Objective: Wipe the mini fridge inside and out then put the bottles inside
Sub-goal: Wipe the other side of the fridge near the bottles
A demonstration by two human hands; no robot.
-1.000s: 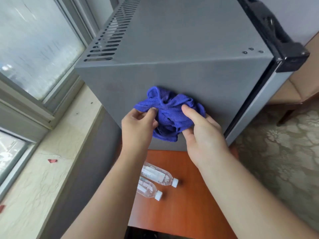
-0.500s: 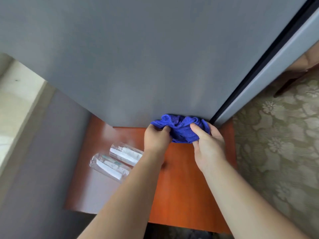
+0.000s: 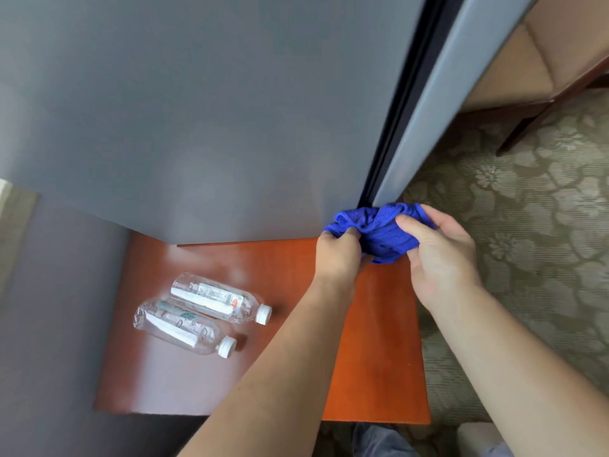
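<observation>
Left hand: I see it pinching the blue cloth.
Right hand: gripping it too (bottom corner of the mini fridge).

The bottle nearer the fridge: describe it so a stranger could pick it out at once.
Start at the grey mini fridge on the orange-brown table. Before it two clear, white-capped bottles lie side by side. The wanted bottle is the one closer to the fridge, with a red mark on its label; the other bottle shows green print.
</observation>
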